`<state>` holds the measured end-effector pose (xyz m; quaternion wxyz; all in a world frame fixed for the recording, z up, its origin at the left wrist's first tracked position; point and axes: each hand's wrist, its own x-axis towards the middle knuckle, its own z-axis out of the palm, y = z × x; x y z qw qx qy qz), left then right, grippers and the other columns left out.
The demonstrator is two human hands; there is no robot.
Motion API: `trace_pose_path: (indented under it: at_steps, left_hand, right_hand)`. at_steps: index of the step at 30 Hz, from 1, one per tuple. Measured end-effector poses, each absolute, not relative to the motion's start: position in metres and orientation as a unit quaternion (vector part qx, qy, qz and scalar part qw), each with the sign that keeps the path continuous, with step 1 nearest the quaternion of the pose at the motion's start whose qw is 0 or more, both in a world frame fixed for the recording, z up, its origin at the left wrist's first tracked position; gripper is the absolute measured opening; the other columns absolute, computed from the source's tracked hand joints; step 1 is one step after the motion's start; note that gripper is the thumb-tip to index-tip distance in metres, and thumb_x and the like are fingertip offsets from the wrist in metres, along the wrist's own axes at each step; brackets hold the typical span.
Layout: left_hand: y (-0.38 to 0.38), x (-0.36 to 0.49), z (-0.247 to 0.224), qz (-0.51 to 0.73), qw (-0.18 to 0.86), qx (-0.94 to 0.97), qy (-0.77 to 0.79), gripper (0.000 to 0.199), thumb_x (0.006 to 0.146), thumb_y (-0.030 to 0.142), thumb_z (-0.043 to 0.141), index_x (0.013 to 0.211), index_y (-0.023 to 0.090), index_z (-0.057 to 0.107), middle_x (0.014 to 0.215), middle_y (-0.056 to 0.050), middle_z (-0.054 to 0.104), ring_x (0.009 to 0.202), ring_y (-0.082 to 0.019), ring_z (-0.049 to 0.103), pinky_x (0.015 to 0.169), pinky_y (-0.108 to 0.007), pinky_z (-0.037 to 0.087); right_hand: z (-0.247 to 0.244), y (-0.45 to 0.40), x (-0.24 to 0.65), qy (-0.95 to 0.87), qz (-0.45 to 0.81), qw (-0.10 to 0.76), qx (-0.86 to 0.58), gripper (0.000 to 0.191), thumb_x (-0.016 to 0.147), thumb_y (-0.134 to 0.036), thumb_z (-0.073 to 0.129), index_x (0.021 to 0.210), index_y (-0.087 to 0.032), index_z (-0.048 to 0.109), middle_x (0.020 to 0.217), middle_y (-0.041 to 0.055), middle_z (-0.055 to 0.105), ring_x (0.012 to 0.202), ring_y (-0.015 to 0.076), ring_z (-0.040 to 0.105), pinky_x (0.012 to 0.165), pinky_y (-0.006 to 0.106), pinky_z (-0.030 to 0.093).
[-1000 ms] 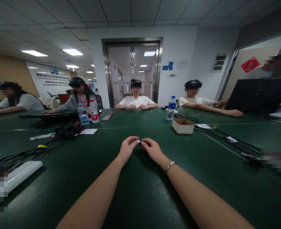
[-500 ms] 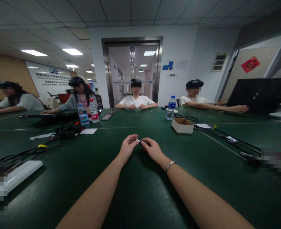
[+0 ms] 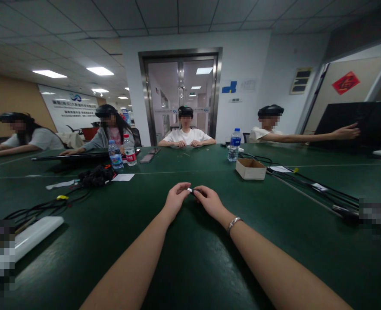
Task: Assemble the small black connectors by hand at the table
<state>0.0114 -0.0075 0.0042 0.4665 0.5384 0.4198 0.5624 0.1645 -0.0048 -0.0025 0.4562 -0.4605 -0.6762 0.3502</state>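
Note:
My left hand (image 3: 176, 199) and my right hand (image 3: 209, 199) meet above the green table, directly in front of me. Between their fingertips is a small dark stick with a silver metal end (image 3: 189, 190); it looks like a USB plug or drive, but is too small to be sure. My right thumb and fingers pinch its dark part. The fingers of my left hand close around the silver end, whose tip they partly cover. A metal bracelet circles my right wrist.
An open cardboard box (image 3: 250, 169) stands ahead to the right, by a water bottle (image 3: 234, 145). Black cables (image 3: 326, 192) run along the right. Two bottles (image 3: 130, 150), dark cables (image 3: 96, 175) and a white bar (image 3: 37, 237) lie left. Several people sit around the table (image 3: 190, 267).
The view has shifted slightly, moving the scene right in the picture. My hands keep their hold on the small stick. The person at the right has raised an outstretched hand against the dark screen.

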Motion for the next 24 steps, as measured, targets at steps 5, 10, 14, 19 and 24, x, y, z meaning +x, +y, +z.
trace_pose_path:
  at_steps: [5,10,14,19,24]
  left_hand:
    - [-0.0040,0.0105,0.0009,0.554,0.448,0.558,0.425,0.026,0.070,0.026,0.066,0.094,0.016,0.068,0.096,-0.009,0.069,0.086,-0.017,0.062,0.074,-0.028,0.047]
    - [-0.0036,0.0118,0.0022,0.505,0.383,0.576,0.517,0.035,0.074,0.051,0.060,0.069,0.016,0.061,0.061,0.000,0.058,0.057,-0.012,0.051,0.055,-0.024,0.039]
    - [-0.0054,0.0141,0.0030,0.474,0.332,0.600,0.552,0.040,0.077,0.056,0.054,0.067,0.017,0.060,0.065,-0.002,0.059,0.058,-0.012,0.052,0.054,-0.024,0.039]
    - [-0.0063,0.0142,0.0010,0.507,0.378,0.626,0.457,0.028,0.076,0.039,0.059,0.097,0.019,0.061,0.087,-0.004,0.064,0.070,-0.013,0.059,0.061,-0.024,0.046]
    - [-0.0124,0.0118,0.0048,0.457,0.259,0.643,0.557,0.039,0.080,0.054,0.050,0.068,0.018,0.061,0.062,-0.001,0.059,0.060,-0.015,0.053,0.057,-0.026,0.038]
  right_hand:
    - [-0.0011,-0.0057,0.1639,-0.678,0.345,0.455,-0.463,0.025,0.081,-0.034,0.053,0.096,-0.016,0.064,0.073,0.0011,0.062,0.066,0.0135,0.057,0.064,0.027,0.046]
    - [-0.0014,-0.0051,0.1640,-0.695,0.298,0.452,-0.474,0.025,0.079,-0.032,0.055,0.096,-0.017,0.066,0.074,0.0007,0.061,0.066,0.0132,0.054,0.064,0.027,0.044]
    - [-0.0031,-0.0037,0.1649,-0.700,0.281,0.457,-0.471,0.025,0.079,-0.032,0.055,0.096,-0.017,0.066,0.073,0.0009,0.061,0.066,0.0137,0.054,0.064,0.028,0.045]
    - [-0.0051,-0.0019,0.1653,-0.692,0.289,0.464,-0.472,0.023,0.079,-0.029,0.056,0.096,-0.018,0.065,0.081,0.0023,0.065,0.073,0.0147,0.058,0.069,0.029,0.047]
    - [-0.0042,-0.0048,0.1649,-0.712,0.287,0.461,-0.445,0.023,0.073,-0.020,0.060,0.095,-0.018,0.065,0.093,0.0034,0.067,0.082,0.0142,0.059,0.077,0.030,0.047]
